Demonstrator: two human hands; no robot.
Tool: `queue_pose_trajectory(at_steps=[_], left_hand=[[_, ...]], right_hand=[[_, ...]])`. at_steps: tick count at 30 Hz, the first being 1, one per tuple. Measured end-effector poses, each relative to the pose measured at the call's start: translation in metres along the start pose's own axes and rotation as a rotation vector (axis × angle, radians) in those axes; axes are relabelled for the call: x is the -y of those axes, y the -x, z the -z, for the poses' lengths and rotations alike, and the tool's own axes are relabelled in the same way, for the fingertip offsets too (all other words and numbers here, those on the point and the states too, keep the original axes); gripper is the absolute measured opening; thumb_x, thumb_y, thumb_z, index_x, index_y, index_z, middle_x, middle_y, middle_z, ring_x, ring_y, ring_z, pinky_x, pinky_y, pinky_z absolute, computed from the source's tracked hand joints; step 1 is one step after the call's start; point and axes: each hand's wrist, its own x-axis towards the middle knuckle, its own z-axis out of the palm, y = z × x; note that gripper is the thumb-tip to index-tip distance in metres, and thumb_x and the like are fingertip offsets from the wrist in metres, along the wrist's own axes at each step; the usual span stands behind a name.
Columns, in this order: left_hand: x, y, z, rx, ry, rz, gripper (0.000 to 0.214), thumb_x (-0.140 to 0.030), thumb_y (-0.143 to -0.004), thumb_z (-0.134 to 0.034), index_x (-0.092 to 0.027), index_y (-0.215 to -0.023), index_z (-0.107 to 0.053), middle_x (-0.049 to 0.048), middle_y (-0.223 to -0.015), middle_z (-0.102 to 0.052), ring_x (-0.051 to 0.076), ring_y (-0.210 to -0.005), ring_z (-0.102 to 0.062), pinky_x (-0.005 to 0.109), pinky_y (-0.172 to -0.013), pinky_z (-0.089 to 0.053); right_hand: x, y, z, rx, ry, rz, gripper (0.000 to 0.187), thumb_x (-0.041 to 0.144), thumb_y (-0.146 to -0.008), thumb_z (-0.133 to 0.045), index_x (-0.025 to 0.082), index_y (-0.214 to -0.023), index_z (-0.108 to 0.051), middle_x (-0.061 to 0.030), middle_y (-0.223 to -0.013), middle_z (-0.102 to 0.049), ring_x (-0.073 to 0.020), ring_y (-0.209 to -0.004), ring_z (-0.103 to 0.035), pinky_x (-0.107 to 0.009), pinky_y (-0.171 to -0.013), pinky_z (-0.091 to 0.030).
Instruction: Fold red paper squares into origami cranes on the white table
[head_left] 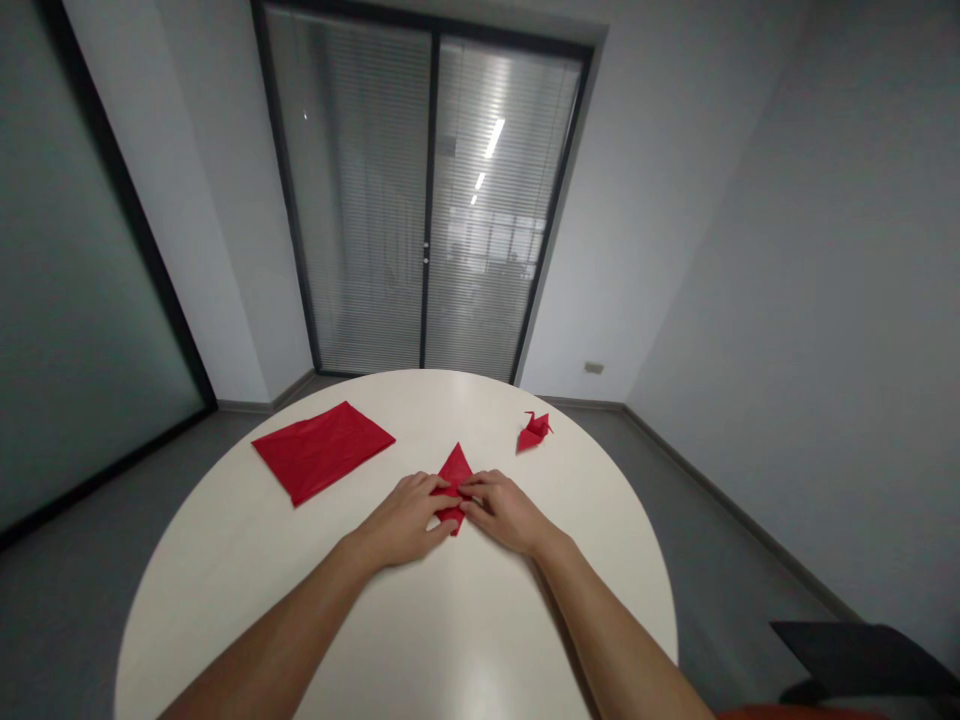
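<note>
A piece of red origami paper [456, 463], folded into a narrow diamond, lies on the white table in front of me. My left hand [409, 520] comes in from the left, its fingers on the paper's middle and its thumb by the lower tip. From the right, my right hand [504, 508] holds the paper's right edge with fingertips and thumb close together. The fingertips of both hands nearly meet and cover the middle folds. Beyond my right hand stands a finished red paper crane [535, 431].
A flat red stack of paper or sheet [322, 452] lies on the left of the round white table [420, 640]. Behind the table is a glazed door with blinds [360, 200]. A dark chair part [862, 655] shows at lower right.
</note>
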Motion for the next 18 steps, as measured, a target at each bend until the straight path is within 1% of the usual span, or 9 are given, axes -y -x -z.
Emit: queue_pose_trajectory(at_steps=[3,6,8,11,13,16,18], left_hand=[[0.0,0.001,0.003,0.04,0.045,-0.03,0.036,-0.033,-0.092,-0.064,-0.031,-0.128,-0.068,0.0068,-0.122,-0.067,0.028,-0.117,-0.057,0.045,-0.106,-0.044],[0.006,0.002,0.002,0.064,0.097,-0.022,0.039,-0.031,-0.092,-0.063,-0.029,-0.131,-0.066,0.0069,-0.129,-0.065,0.027,-0.121,-0.057,0.042,-0.106,-0.044],[0.01,0.003,0.002,0.059,0.13,0.001,0.037,-0.028,-0.093,-0.06,-0.028,-0.129,-0.067,0.0065,-0.131,-0.066,0.026,-0.122,-0.057,0.04,-0.107,-0.045],[0.015,0.002,0.002,0.046,0.153,0.022,0.032,-0.024,-0.094,-0.057,-0.026,-0.124,-0.069,0.006,-0.129,-0.067,0.025,-0.121,-0.06,0.038,-0.105,-0.047],[0.015,0.001,0.001,0.037,0.151,0.022,0.031,-0.022,-0.095,-0.055,-0.025,-0.122,-0.07,0.0057,-0.128,-0.069,0.024,-0.12,-0.061,0.037,-0.105,-0.047],[0.016,0.0,0.0,0.028,0.151,0.008,0.032,-0.02,-0.096,-0.053,-0.025,-0.123,-0.069,0.0048,-0.128,-0.07,0.024,-0.121,-0.06,0.037,-0.106,-0.046],[0.017,-0.001,-0.001,0.024,0.153,0.012,0.031,-0.021,-0.097,-0.053,-0.026,-0.121,-0.07,0.0043,-0.128,-0.07,0.024,-0.121,-0.061,0.036,-0.105,-0.047]], right_hand=[[-0.007,0.001,-0.002,0.022,0.041,-0.025,0.037,0.035,-0.097,-0.059,0.019,-0.129,-0.07,-0.0118,-0.129,-0.07,-0.0283,-0.12,-0.061,-0.043,-0.106,-0.046],[-0.014,0.001,-0.004,0.075,0.067,-0.029,0.045,0.033,-0.099,-0.055,0.016,-0.14,-0.061,-0.0131,-0.143,-0.061,-0.0313,-0.136,-0.051,-0.049,-0.117,-0.037],[-0.018,0.002,-0.006,0.1,0.071,-0.021,0.045,0.03,-0.102,-0.049,0.014,-0.143,-0.058,-0.0133,-0.148,-0.056,-0.0305,-0.143,-0.045,-0.051,-0.122,-0.031],[-0.022,0.002,-0.009,0.099,0.068,0.012,0.044,0.025,-0.104,-0.042,0.015,-0.144,-0.057,-0.0121,-0.149,-0.055,-0.0269,-0.144,-0.044,-0.052,-0.125,-0.026],[-0.023,0.002,-0.01,0.081,0.071,0.012,0.043,0.023,-0.104,-0.042,0.017,-0.144,-0.057,-0.0117,-0.149,-0.055,-0.0265,-0.144,-0.044,-0.053,-0.124,-0.026],[-0.021,0.002,-0.008,0.06,0.083,-0.02,0.043,0.022,-0.102,-0.044,0.018,-0.142,-0.059,-0.0118,-0.15,-0.054,-0.0286,-0.145,-0.043,-0.054,-0.122,-0.031],[-0.019,0.001,-0.005,0.066,0.087,-0.009,0.042,0.02,-0.101,-0.046,0.019,-0.139,-0.062,-0.0107,-0.146,-0.059,-0.0288,-0.142,-0.047,-0.053,-0.121,-0.033]])
